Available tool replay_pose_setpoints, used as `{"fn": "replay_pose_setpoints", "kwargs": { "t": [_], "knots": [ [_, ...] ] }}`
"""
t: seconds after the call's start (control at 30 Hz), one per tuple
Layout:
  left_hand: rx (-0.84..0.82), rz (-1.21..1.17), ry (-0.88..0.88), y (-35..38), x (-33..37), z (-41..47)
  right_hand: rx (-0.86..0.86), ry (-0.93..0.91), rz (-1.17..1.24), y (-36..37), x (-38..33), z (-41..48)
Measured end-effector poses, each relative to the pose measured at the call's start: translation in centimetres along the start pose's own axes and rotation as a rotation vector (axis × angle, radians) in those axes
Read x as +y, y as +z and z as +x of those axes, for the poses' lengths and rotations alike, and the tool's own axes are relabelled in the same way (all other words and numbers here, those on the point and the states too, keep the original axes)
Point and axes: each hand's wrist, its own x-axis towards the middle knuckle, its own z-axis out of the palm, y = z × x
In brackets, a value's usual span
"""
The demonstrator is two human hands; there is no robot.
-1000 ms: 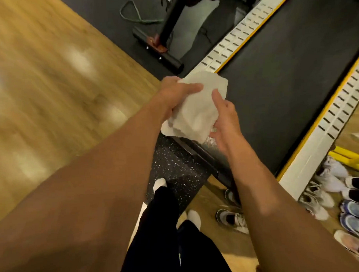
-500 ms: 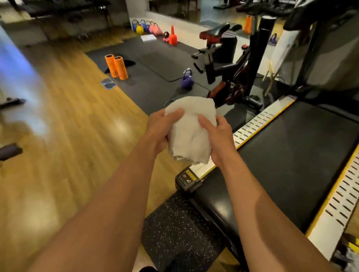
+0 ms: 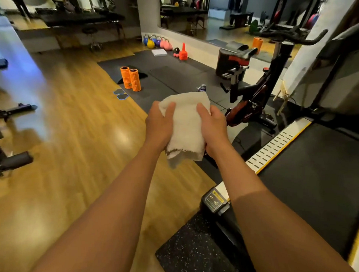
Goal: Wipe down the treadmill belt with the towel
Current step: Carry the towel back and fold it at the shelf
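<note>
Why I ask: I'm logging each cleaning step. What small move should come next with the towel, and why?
Probably carry the towel right and down onto the treadmill belt. The left hand and the right hand both grip the bunched towel in the air, left of the belt. The dark belt lies lower to the right, and the towel is not yet touching it.

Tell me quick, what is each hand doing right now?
Left hand: grips the white towel.
Right hand: grips the white towel too.
</note>
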Motion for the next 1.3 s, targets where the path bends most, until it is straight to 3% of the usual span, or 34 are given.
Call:
{"fn": "replay_pose_setpoints", "kwargs": {
  "t": [0.17,0.4,0.93,1.3],
  "knots": [
    [0.003,0.064,0.085,-5.5,0.4,6.1,0.064,-0.083,-0.03,7.7,-1.9,1.6],
    [-0.01,-0.051,0.06,-8.1,-0.2,16.7,0.068,-0.147,-0.028,15.5,-4.3,8.9],
    [0.023,0.004,0.112,-10.3,-3.1,52.7,0.069,-0.245,0.046,36.8,-6.1,39.6],
    [-0.099,0.025,0.184,-8.1,-8.5,78.6,0.171,-0.265,0.011,48.6,-5.7,60.9]
  ]
}}
